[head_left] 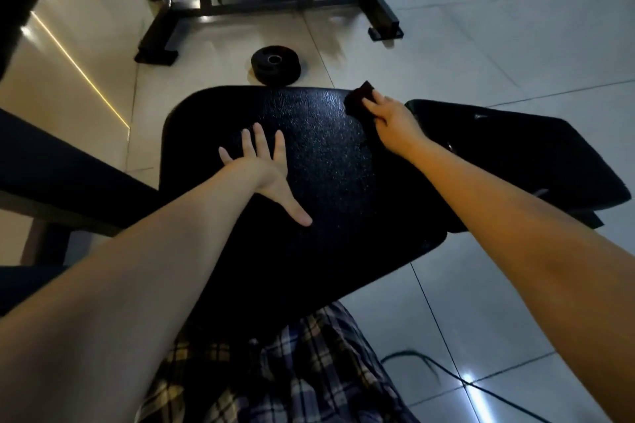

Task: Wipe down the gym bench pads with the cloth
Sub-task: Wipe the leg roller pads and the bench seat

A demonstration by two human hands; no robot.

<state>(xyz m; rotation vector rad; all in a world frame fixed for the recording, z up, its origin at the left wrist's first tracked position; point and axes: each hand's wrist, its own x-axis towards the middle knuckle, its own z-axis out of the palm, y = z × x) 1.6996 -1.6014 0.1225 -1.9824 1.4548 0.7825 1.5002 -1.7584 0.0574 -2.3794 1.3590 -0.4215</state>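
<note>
Your right grip [391, 117] clamps the cloth [357, 98] at the bench pad [326, 165] far corner; most of the pad lies left of it, toward you.

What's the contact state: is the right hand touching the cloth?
Touching. In the head view the right hand holds the dark cloth, fingers over it, at the bench pad far right corner.

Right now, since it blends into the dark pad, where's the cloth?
In the head view, the cloth sits at the large bench pad's far right corner, gripped under the right hand, beside the gap to the second pad.
</note>
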